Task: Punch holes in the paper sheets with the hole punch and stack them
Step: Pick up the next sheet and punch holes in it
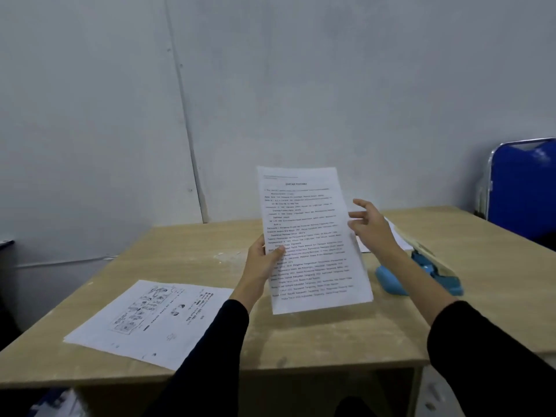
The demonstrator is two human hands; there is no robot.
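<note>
Holding a printed sheet point(313, 239) upright above the counter point(301, 335), the left hand point(264, 260) grips its left edge, thumb pressed on the front. The right hand point(371, 227) hovers at the sheet's right edge, fingers point(358, 216) spread apart. Right of the sheet sits a blue hole punch point(421, 275); left of it lies a flat paper stack point(150, 320).

Layout. A printed sheet point(313, 239) is held upright above the middle of the table point(301, 335), the left hand point(264, 260) at its left edge and the right hand point(373, 227) at its right edge. A flat sheet point(150, 320) lies on the table at near left. The hole punch point(421, 275) sits at right, with more paper point(397, 239) behind it. A chair point(523, 188) stands beyond the table's far right corner, against the wall point(270, 85).
</note>
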